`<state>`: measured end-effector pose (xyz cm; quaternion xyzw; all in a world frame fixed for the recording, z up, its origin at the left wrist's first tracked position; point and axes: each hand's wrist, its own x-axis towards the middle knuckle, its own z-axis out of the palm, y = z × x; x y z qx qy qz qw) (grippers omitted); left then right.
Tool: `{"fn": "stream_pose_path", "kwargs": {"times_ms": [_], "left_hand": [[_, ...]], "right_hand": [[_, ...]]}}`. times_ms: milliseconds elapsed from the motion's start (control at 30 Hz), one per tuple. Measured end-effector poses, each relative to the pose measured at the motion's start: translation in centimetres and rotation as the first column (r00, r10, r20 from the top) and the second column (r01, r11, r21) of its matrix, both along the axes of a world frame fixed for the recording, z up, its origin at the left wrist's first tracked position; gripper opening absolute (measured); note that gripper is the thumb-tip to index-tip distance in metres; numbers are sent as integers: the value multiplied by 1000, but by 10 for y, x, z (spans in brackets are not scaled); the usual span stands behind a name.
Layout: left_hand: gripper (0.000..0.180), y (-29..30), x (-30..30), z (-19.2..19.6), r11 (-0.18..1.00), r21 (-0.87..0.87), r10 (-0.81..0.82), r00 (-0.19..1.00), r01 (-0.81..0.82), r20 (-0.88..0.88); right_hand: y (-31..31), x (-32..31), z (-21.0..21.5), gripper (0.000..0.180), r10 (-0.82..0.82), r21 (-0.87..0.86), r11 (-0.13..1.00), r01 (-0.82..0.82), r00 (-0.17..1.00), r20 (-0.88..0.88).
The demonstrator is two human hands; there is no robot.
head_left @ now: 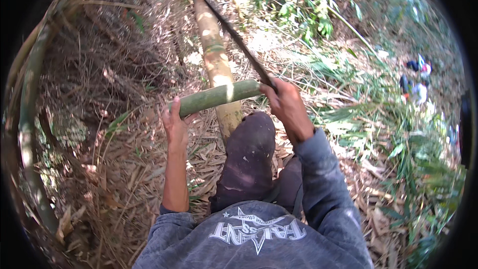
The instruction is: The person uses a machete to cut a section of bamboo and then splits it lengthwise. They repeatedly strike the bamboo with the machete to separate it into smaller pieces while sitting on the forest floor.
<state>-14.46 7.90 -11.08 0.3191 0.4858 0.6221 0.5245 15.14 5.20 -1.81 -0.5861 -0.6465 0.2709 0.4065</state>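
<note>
A short length of green bamboo [211,97] lies crosswise in front of me, over a thicker bamboo pole. My left hand [175,122] grips its left end, thumb on top. In my right hand [286,102] is a long, dark machete [234,34], its blade slanting away to the upper left. The fist around its handle sits against the right end of the green bamboo; whether some fingers also hold that end I cannot tell. The machete's blade tip overlaps the far part of the pole in view.
The yellowish bamboo pole [212,50] runs from my knee [251,134] away from me. Dry leaves [139,179] and cut green fronds [338,112] litter the ground. Curved bamboo stems [27,109] stand at the left. Several coloured items [418,82] lie far right.
</note>
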Motion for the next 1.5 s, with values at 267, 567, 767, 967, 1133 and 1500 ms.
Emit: {"fn": "stream_pose_path", "kwargs": {"times_ms": [267,567,767,967,1133,1500], "left_hand": [[44,18,1,-80,969,-145,229,940,-198,252],[44,26,3,-88,943,-305,211,944,-129,254],[51,24,-14,-79,920,-393,37,999,-20,36],[64,31,-35,-75,866,-483,-356,833,125,-424],[71,56,-35,-60,791,-570,-596,492,223,-634],[63,68,0,-65,842,-492,-540,338,221,-771]], "right_hand": [[-3,7,-76,24,-154,-337,938,85,971,-184],[45,5,-123,19,96,-389,917,-87,995,3],[80,-2,-132,18,206,-434,885,-167,978,43],[88,1,-143,13,264,-358,914,-193,951,161],[86,-1,-150,15,278,-288,937,-199,923,266],[84,-8,-135,19,214,-317,931,-182,974,71]]}}
